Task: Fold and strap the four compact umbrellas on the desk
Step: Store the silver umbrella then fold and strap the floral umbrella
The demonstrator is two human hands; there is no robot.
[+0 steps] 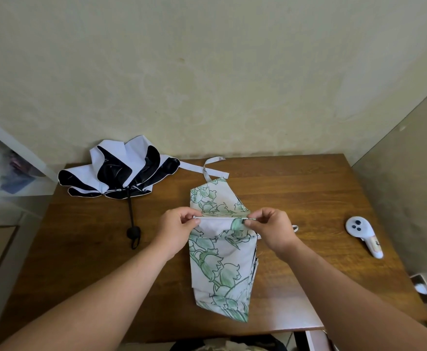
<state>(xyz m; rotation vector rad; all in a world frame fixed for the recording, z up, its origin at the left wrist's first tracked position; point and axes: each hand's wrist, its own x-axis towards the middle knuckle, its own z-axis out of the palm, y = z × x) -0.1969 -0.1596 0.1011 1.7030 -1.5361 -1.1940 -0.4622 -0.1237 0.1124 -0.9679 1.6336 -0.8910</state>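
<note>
A white umbrella with a green flower print (221,264) lies collapsed on the wooden desk (308,193), its canopy spread flat towards me. My left hand (179,230) pinches the left end of a folded canopy edge. My right hand (270,229) pinches the right end of the same edge, so the fold is stretched between them. The umbrella's white strap (213,168) trails off at the far end. A second umbrella, pale lavender outside and black inside (121,171), lies loosely open at the desk's far left, its black handle (133,231) pointing towards me.
A white handheld controller (363,234) lies near the desk's right edge. A wall runs behind the desk and a panel stands at the right. White shelving (7,160) sits at the left. Dark items show below the desk's front edge.
</note>
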